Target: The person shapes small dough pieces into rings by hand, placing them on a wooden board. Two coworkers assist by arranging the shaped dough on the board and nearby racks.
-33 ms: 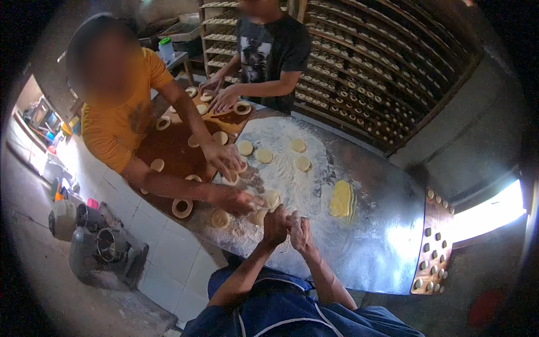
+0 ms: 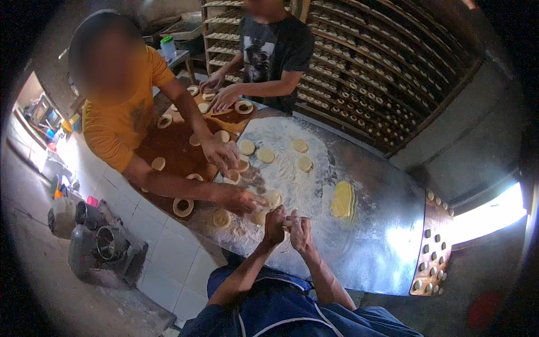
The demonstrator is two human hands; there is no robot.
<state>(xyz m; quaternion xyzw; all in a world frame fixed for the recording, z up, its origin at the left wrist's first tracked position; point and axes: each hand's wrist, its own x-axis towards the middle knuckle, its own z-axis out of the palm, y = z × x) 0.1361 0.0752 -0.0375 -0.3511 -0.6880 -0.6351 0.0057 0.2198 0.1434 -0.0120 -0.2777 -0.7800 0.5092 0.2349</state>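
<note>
Left of centre, the dough ring (image 2: 183, 207) lies near the lower edge of the brown board (image 2: 168, 147); a forearm sweep could push it off. At centre, a co-worker's hand (image 2: 242, 200) reaches beside the dough disc (image 2: 273, 199), just above the left hand (image 2: 274, 227); crowding could dent the disc. The right hand (image 2: 301, 231) meets the left, fingers bent; whether dough is grasped cannot be told. Right of the yellow dough slab (image 2: 342, 199), the metal tabletop (image 2: 387, 224) offers most room, bounded by the far-right tray (image 2: 435, 217).
</note>
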